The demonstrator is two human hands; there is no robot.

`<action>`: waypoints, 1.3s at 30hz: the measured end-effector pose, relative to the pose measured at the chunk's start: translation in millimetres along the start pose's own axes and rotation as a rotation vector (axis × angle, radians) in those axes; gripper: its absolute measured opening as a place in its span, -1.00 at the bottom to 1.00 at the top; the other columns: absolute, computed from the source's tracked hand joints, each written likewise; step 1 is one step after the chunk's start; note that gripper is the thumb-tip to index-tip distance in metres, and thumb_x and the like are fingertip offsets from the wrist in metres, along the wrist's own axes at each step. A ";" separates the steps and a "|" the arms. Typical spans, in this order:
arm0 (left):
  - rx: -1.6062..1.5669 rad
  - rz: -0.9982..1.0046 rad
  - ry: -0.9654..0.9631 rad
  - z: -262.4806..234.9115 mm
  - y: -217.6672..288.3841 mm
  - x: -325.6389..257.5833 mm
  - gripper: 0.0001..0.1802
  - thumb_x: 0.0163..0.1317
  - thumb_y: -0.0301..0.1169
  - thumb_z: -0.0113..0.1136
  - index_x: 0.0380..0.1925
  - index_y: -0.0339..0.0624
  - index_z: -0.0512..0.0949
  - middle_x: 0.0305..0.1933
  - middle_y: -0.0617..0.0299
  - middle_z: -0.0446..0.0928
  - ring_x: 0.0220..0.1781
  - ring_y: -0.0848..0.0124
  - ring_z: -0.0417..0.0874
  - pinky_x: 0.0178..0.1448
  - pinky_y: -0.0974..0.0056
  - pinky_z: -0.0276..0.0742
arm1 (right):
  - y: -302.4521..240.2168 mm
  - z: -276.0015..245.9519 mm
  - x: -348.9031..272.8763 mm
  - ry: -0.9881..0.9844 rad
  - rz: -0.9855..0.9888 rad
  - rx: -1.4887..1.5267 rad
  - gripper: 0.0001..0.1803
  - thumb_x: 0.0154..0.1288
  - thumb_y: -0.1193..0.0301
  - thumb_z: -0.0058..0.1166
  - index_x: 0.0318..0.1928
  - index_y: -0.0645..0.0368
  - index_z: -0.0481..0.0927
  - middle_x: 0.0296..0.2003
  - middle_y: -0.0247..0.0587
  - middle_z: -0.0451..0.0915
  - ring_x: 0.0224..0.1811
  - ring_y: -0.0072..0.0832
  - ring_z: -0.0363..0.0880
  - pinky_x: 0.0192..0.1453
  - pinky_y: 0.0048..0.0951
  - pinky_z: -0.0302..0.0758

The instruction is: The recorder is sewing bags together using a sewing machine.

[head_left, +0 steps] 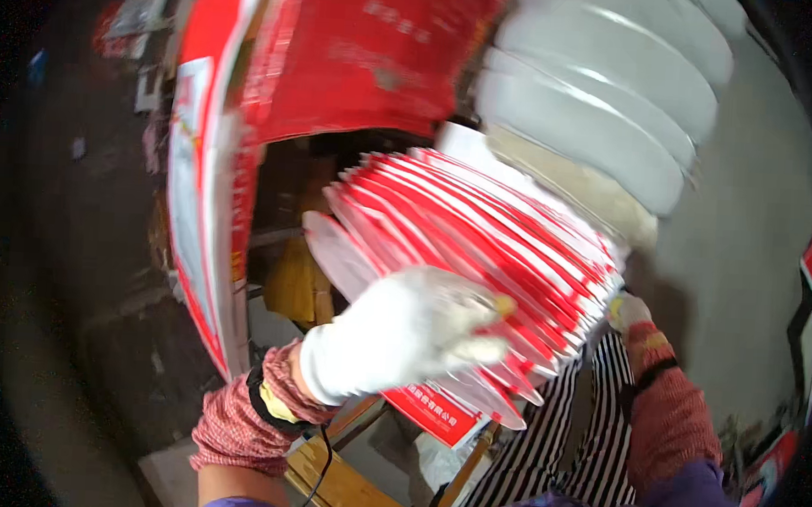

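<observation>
A thick, fanned stack of flat red-and-white printed bags (pixel 481 230) lies in front of me, their edges overlapping like steps. My left hand (pixel 411 323), in a white glove with a yellowed fingertip, is over the near left part of the stack. Its fingers bend toward the bag edges, but motion blur hides whether they grip one. At the stack's right edge is my right hand (pixel 630 313), also gloved and partly hidden. Its fingers close around that edge. A flat red printed sheet (pixel 436 413) shows beneath the near bags.
Left of the stack stands a large red-and-white sack (pixel 361 58) with an open, dark mouth. Bundled whitish-grey packs (pixel 608 71) are piled beyond the stack. Below are a wooden stool or frame (pixel 348 489) and my striped trouser legs (pixel 543 444). Grey floor (pixel 747 225) lies to the right.
</observation>
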State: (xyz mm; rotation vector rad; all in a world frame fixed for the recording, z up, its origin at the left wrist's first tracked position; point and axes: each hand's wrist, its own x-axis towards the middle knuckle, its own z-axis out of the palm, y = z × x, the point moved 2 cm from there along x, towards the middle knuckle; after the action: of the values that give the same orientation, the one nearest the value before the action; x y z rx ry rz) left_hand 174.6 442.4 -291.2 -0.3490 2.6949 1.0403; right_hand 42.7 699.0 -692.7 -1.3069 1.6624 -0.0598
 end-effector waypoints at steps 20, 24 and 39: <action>0.061 -1.029 0.730 -114.3 -131.6 -283.1 -0.12 -0.03 -0.17 0.32 0.27 -0.35 0.22 0.18 -0.08 0.39 0.22 0.18 0.40 0.30 0.28 0.25 | -83.9 -184.3 -65.2 0.309 0.257 1.036 -0.86 0.27 0.48 0.02 -0.25 0.22 0.62 -0.46 -0.28 0.58 -0.51 -0.55 0.49 -0.43 -0.52 0.40; -0.072 -1.091 0.843 -105.6 -145.4 -316.2 -0.28 0.11 -0.16 0.18 0.21 -0.37 0.29 0.14 -0.10 0.44 0.19 0.18 0.44 0.30 0.28 0.27 | -172.3 -254.1 -40.0 0.466 0.035 0.601 -0.76 0.19 0.42 0.03 -0.15 0.19 0.62 -0.33 -0.10 0.63 -0.25 -0.36 0.60 -0.16 -0.43 0.48; 0.327 -1.014 0.710 -92.6 -170.7 -333.1 -0.26 0.14 0.14 0.09 0.12 -0.25 0.43 0.26 -0.14 0.33 0.35 0.04 0.27 0.40 0.16 0.16 | -548.7 -456.7 131.5 1.058 -0.728 -1.097 -0.54 0.20 0.32 -0.06 0.15 -0.02 0.45 0.18 -0.17 0.40 0.25 -0.21 0.33 0.30 -0.22 0.25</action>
State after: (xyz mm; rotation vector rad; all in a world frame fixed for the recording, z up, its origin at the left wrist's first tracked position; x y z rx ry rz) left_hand 528.8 302.2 -232.2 -2.0149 2.4715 0.1607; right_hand 122.9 142.8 -233.1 -3.0677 1.9932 -0.3592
